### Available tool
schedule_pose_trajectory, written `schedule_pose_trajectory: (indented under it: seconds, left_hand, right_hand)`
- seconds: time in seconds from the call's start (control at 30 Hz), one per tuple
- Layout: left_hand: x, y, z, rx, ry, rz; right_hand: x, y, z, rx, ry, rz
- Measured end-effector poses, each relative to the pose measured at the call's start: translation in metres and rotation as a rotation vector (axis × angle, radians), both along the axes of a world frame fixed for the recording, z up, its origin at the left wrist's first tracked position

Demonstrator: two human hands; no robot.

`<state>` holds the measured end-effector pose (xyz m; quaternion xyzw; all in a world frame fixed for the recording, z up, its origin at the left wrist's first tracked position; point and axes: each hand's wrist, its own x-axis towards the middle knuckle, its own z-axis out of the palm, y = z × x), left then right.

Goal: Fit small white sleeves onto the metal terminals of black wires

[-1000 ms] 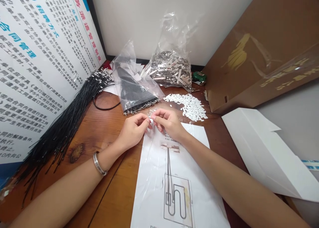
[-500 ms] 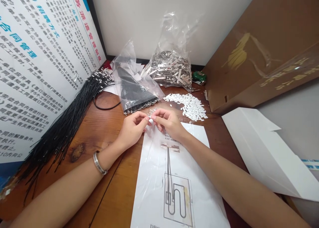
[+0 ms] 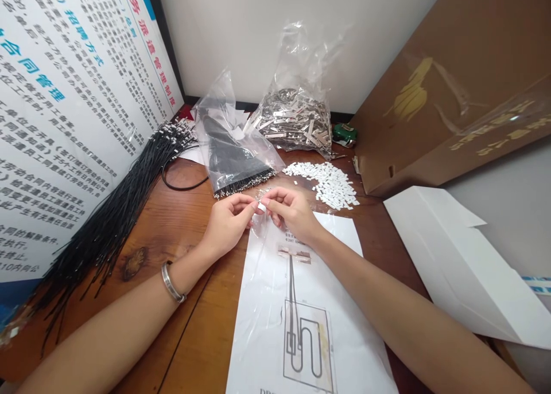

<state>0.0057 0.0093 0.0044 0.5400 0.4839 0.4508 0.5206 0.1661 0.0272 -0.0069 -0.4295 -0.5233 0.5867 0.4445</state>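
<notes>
My left hand (image 3: 230, 221) is closed in a pinch, thumb against index finger, on a small white plastic piece (image 3: 262, 207). My right hand (image 3: 295, 213) meets it fingertip to fingertip, also pinched; what its fingers grip is too small and covered to make out. Both hands are over the top edge of a printed drawing sheet (image 3: 344, 279) under clear plastic. Just beyond the fingertips lie tiny shiny bits (image 3: 263, 193). To the right of them spreads a pile of small white plastic pieces (image 3: 333, 184), similar to the one I hold.
A clear bag of black wires (image 3: 235, 153) with metal ends lies ahead. Behind stands a bag of metal clips (image 3: 295, 119). A long bundle of black wires (image 3: 129, 193) leans along the printed board (image 3: 77, 96). At right are a brown carton (image 3: 430, 84) and folded white card (image 3: 456, 256).
Both hands stay in nearly the same place, still pinched together. The white piece has shifted slightly between the fingertips.
</notes>
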Motion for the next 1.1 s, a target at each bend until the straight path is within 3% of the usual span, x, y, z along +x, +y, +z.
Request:
schedule_pose_trajectory:
  seconds: [0.67, 1.1]
  left_hand:
    - [-0.0019, 0.0006, -0.0046, 0.034, 0.032, 0.019]
    - [0.0009, -0.0007, 0.0017, -0.006, 0.005, 0.019]
  right_hand:
    - [-0.0027, -0.0017, 0.0031, 0.057, -0.093, 0.010]
    - [-0.0013, 0.0003, 0.0031, -0.020, 0.044, -0.005]
